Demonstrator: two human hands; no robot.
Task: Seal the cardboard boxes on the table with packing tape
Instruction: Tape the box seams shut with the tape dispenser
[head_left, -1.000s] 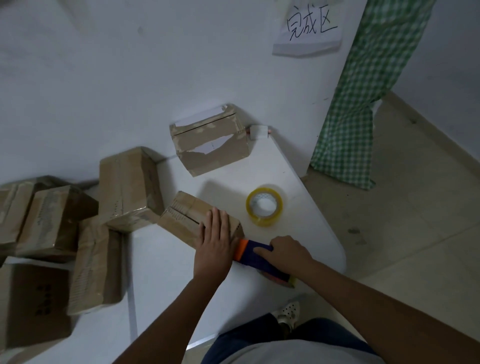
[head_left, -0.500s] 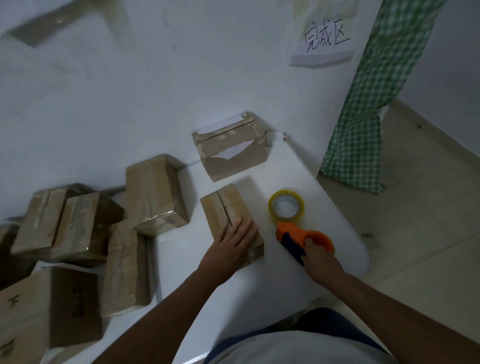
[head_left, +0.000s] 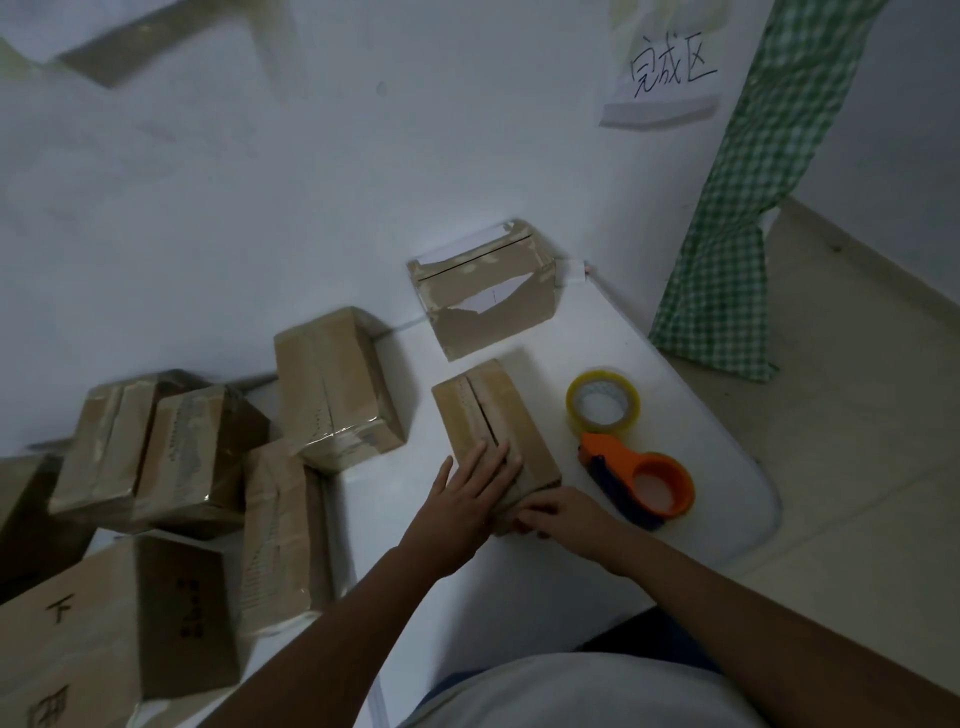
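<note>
A small cardboard box lies on the white table, its top seam running away from me. My left hand rests flat on the box's near top, fingers straight. At the box's near end, my right hand presses its fingers against the cardboard. An orange and blue tape dispenser lies on the table just right of the box, apart from both hands. A yellow roll of clear tape lies flat beyond the dispenser.
A torn cardboard box stands against the wall behind. Several taped boxes crowd the table's left side, with a larger box at the near left. A green checked cloth hangs at the right. The table's rounded edge is near right.
My right hand let go of the tape dispenser, which now lies on the table, and moved to the box's near end. The left hand stays on the box. The view shifted slightly.
</note>
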